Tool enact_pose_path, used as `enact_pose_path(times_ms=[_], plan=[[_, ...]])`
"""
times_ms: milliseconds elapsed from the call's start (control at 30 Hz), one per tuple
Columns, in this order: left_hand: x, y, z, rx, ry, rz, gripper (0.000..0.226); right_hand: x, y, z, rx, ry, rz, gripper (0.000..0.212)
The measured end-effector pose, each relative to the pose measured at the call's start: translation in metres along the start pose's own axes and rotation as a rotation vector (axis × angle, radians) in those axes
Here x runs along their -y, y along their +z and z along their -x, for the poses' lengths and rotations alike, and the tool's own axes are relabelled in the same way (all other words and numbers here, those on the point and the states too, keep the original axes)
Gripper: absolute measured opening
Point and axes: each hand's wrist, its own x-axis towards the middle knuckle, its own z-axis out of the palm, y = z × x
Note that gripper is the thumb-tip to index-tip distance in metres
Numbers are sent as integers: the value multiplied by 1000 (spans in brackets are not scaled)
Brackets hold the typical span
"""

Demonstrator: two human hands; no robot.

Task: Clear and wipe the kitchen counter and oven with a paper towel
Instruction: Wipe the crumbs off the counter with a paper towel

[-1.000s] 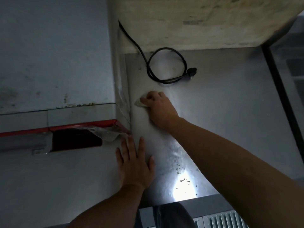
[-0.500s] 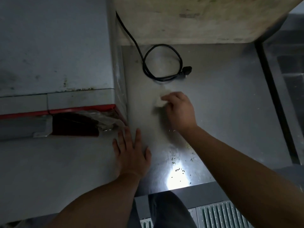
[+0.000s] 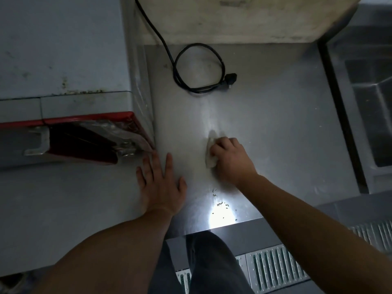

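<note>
Our right hand gripped the towel against the counter. Our left hand lay flat, fingers spread, beside the oven.

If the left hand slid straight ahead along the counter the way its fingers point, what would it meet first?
Probably the red front corner of the oven: the left hand lies flat, fingertips just short of it. Depth is hard to judge.

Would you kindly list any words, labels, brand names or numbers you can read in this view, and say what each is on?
None can be read. The oven, its red trim, the steel counter, the black power cord and the paper towel in the right hand show no legible text.
</note>
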Motion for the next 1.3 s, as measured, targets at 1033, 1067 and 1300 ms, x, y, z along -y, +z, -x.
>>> enact_pose_path(times_ms=[1033,1067,1300], plan=[[-3,-1,2,-31,-8,-3,82,-84,-41,-1,-249,407,-85,32],[-3,0,2,-30,-9,-7,82,-95,-44,-8,-272,483,-104,34],[-1,5,1,-50,-13,-12,81,-102,-32,-11,-177,620,-150,34]])
